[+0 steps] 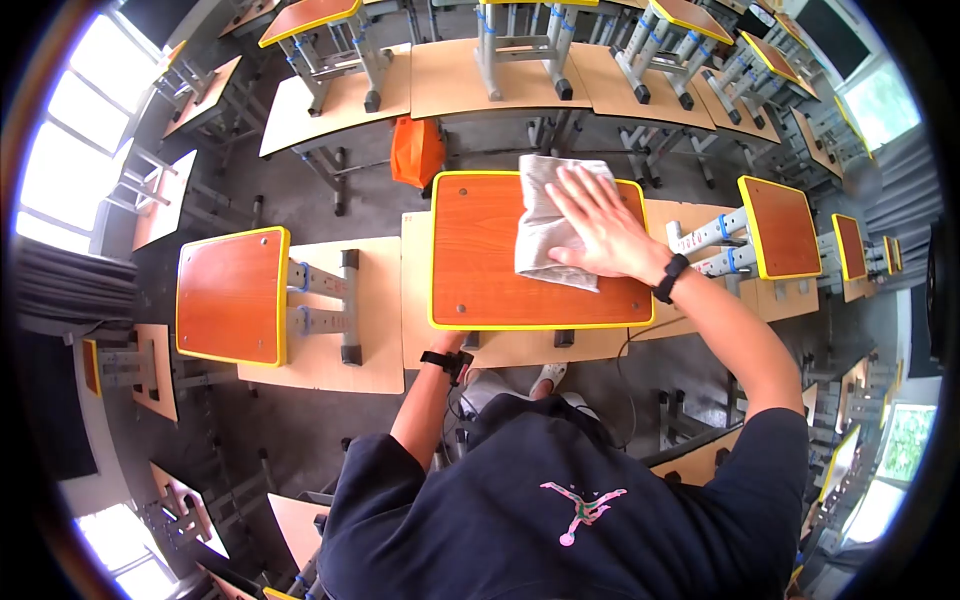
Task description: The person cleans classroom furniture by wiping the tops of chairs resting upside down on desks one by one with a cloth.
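Observation:
A stool with a reddish-brown seat (475,245) and yellow edging stands on a desk in front of me. On the right part of the seat lies a light grey cloth (537,240), spread out and slightly wrinkled. My right hand (603,225) rests flat on the cloth with its fingers stretched out. My left hand (450,342) reaches to the near left edge of the seat. Its fingers are hidden under the seat, so their grip does not show. Each wrist wears a black band.
Another stool (235,295) lies on its side on the desk (385,300) to the left, and one more (780,230) to the right. An orange bag (415,152) hangs by the desk row ahead, which bears several stools. A thin cable (630,395) runs beside me.

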`<move>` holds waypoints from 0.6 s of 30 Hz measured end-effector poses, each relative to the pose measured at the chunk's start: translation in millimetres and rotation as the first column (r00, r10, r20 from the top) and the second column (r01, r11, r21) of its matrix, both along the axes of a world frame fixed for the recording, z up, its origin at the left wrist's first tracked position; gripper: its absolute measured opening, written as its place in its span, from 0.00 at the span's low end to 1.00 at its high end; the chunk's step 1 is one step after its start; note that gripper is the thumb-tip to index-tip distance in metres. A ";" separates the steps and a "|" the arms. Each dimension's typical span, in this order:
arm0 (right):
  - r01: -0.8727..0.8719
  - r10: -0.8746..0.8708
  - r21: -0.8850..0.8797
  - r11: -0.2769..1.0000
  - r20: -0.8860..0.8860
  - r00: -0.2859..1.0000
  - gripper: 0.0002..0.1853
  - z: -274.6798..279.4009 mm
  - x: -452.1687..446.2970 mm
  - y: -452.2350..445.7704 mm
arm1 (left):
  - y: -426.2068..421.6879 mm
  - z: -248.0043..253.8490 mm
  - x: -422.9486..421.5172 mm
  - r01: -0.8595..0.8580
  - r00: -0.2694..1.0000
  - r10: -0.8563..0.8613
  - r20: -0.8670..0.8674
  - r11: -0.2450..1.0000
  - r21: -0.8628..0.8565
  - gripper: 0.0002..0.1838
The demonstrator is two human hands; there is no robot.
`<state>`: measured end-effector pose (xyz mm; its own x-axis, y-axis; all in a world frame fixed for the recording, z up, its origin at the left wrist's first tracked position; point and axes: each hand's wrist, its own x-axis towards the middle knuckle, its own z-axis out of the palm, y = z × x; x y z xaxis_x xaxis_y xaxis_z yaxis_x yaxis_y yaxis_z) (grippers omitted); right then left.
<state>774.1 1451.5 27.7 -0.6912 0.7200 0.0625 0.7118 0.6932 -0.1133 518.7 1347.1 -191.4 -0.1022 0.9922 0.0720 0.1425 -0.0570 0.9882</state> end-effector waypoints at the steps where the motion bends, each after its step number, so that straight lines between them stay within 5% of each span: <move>1: 0.013 -0.013 0.002 1.000 0.007 1.000 0.50 -1.2 15.8 0.1 | 1.4 1.7 0.0 -0.018 1.000 0.018 -0.016 1.000 0.001 0.24; 18: -0.003 0.007 0.023 1.000 -0.154 0.988 0.46 -22.2 98.5 -75.6 | -11.7 19.2 4.3 -0.253 0.943 0.256 -0.211 0.967 0.044 0.24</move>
